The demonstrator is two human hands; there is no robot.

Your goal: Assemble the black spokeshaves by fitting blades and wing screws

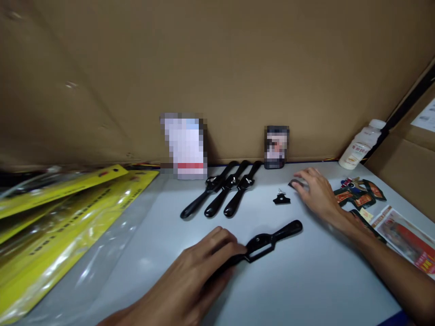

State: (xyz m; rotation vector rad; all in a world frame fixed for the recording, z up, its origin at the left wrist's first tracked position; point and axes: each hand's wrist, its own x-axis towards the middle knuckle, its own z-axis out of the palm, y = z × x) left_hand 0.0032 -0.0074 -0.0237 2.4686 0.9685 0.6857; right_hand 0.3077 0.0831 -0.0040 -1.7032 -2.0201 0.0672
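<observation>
One black handled tool (260, 244) slanting far-right, left hand (212, 258) gripping near end.

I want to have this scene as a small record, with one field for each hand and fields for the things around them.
left hand: grips one handle of a black tool
right hand: fingers at a small dark piece; grip unclear
between hands and wall: three similar black tools, side by side
near right hand: small black part on the table
far left: yellow cards with clear plastic
far right: bottle, upright; colourful packets
</observation>
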